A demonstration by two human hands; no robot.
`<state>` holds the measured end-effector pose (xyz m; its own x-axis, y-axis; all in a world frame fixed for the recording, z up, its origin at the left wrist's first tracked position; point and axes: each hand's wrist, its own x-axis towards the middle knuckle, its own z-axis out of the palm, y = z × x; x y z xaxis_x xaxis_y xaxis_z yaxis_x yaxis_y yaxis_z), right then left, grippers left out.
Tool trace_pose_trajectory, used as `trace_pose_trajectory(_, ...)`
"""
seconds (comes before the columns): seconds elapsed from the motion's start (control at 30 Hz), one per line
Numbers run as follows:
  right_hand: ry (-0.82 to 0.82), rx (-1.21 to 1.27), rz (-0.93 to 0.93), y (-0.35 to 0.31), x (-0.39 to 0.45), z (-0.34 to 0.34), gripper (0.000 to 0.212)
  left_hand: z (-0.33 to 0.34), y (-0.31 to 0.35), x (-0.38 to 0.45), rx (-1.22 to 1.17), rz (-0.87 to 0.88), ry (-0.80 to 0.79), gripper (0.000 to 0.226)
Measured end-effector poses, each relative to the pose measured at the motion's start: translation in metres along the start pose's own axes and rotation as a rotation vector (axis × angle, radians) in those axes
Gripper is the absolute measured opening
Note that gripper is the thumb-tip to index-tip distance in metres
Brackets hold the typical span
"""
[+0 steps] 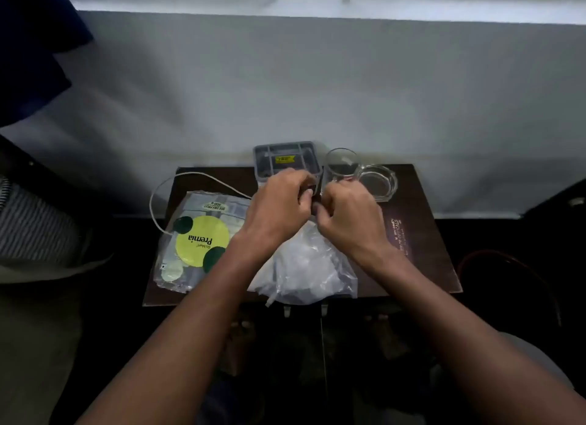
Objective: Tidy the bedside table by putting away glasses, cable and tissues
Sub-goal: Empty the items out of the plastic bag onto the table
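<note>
- White cable (177,183) lies uncoiled at the left of the desk (425,234), looping off the left edge and running back under the snack pouch. Not put away yet.
- Snack pouch (196,240) with yellow-green "Premia" label lies flat at front left, partly on the cable.
- Left hand (279,202) is over desk centre, fingers curled, pinching a small dark object (312,193) shared with the right hand. Could be the glasses being folded; too blurred and hidden to confirm.
- Clear plastic bag (304,269) of white stuff, likely the tissues, sits at front centre under both wrists, overhanging the front edge. Still out.
- Grey compartment organiser (287,158) stands at the back centre against the wall, just behind the hands; yellow-labelled item in the middle slot. Probably the drop-off spot.
- Right hand (348,215) has its fingers curled on the same dark object, touching the left hand.
- Drinking glass (341,164) stands upright just right of the organiser, with a glass ashtray-like dish (377,182) touching or just beside it.
- Progress: early. Cable and tissue bag untouched; only the item in hand is being worked.
</note>
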<state>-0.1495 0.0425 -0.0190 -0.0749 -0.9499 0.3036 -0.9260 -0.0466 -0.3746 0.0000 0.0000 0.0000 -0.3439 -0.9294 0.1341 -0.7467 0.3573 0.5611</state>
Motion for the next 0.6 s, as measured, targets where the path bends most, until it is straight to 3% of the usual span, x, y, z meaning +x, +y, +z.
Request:
trace_pose_trajectory(0.13,-0.299,0.005,0.096,0.0,-0.003,0.022,0.035,-0.007,-0.026,-0.009,0.027,-0.057,-0.041,0.016)
trace_pose_trajectory(0.23,-0.392,0.035,0.131,-0.001,0.006,0.032,0.062,-0.014,-0.043,-0.015,0.008,-0.181,-0.066,0.017)
trace_pose_trajectory(0.3,-0.432,0.049,0.146,-0.001,0.011,0.039,0.066,-0.019,-0.056,-0.019,-0.008,-0.284,-0.089,0.021)
trace_pose_trajectory(0.4,-0.497,0.11,0.194,-0.005,0.017,0.043,0.052,-0.024,-0.076,-0.024,-0.032,-0.361,-0.121,0.023)
trace_pose_trajectory(0.53,-0.568,0.171,0.184,-0.01,0.024,0.035,0.006,-0.046,-0.108,-0.034,0.016,-0.446,-0.167,0.025)
trace_pose_trajectory(0.6,-0.651,0.284,0.198,-0.012,0.028,0.024,0.003,-0.061,-0.127,-0.043,0.072,-0.531,-0.202,0.038)
